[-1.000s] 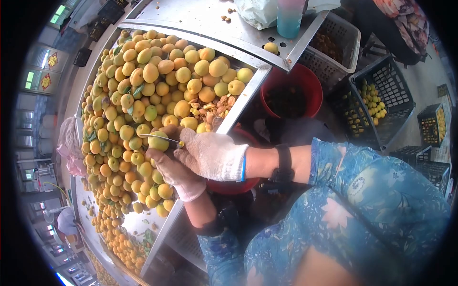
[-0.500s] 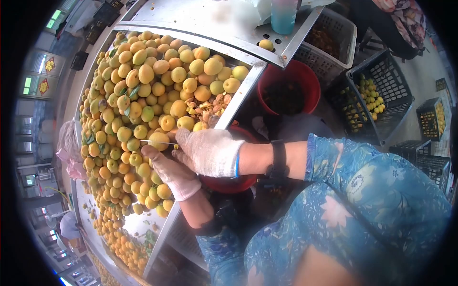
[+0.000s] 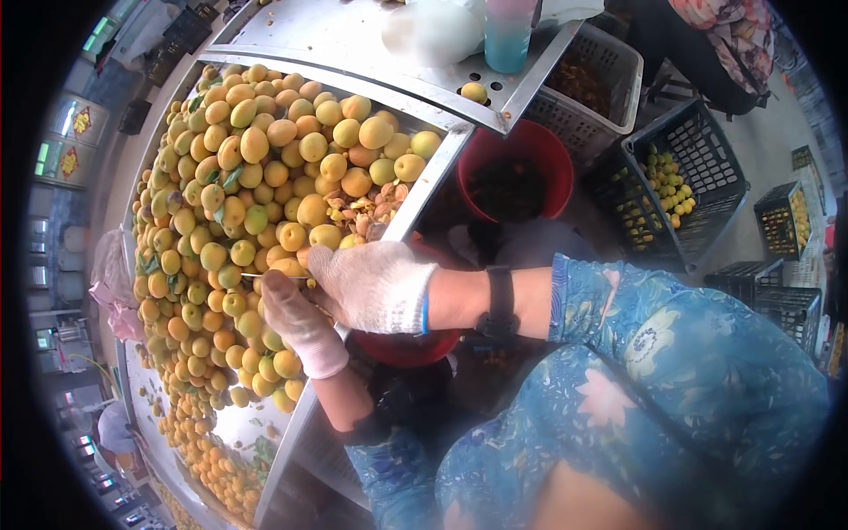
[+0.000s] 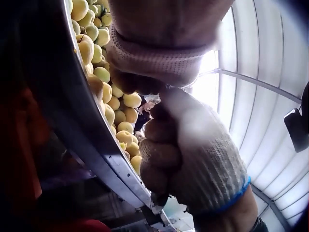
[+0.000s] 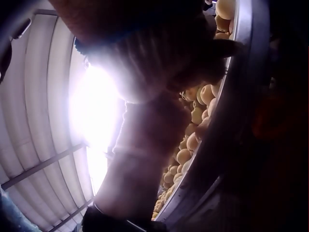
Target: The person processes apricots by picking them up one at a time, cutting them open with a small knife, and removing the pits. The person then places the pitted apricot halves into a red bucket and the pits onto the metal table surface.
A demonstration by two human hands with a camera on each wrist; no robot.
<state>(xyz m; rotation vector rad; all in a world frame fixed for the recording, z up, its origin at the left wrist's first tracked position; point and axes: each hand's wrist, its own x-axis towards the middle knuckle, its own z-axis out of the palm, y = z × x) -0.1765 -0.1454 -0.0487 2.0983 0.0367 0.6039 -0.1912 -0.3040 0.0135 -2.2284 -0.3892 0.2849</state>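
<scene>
Both hands wear pale knit gloves and meet at the front of a big heap of apricots (image 3: 238,203). My right hand (image 3: 375,287), its glove edged in blue, grips a knife whose thin blade (image 3: 254,276) points left. An apricot (image 3: 287,266) lies at the blade, held by my left hand (image 3: 305,327), whose thumb is close below the blade. The left hand's other fingers are hidden under the fruit. In the left wrist view the right hand (image 4: 207,159) shows curled fingers. Glare and dark shadow hide the grip in the right wrist view.
Opened apricot pieces and pits (image 3: 375,210) lie by the metal table edge (image 3: 435,181). Beyond it stand a red bucket (image 3: 558,168), a grey crate (image 3: 618,84) and a black crate (image 3: 707,146) with fruit. A blue-green cup (image 3: 508,49) stands on the table's upper section.
The apricot at the blade shows a yellower side than the greenish one seen earlier, and the blade now crosses lower on it. Hands and table have shifted slightly left in view.
</scene>
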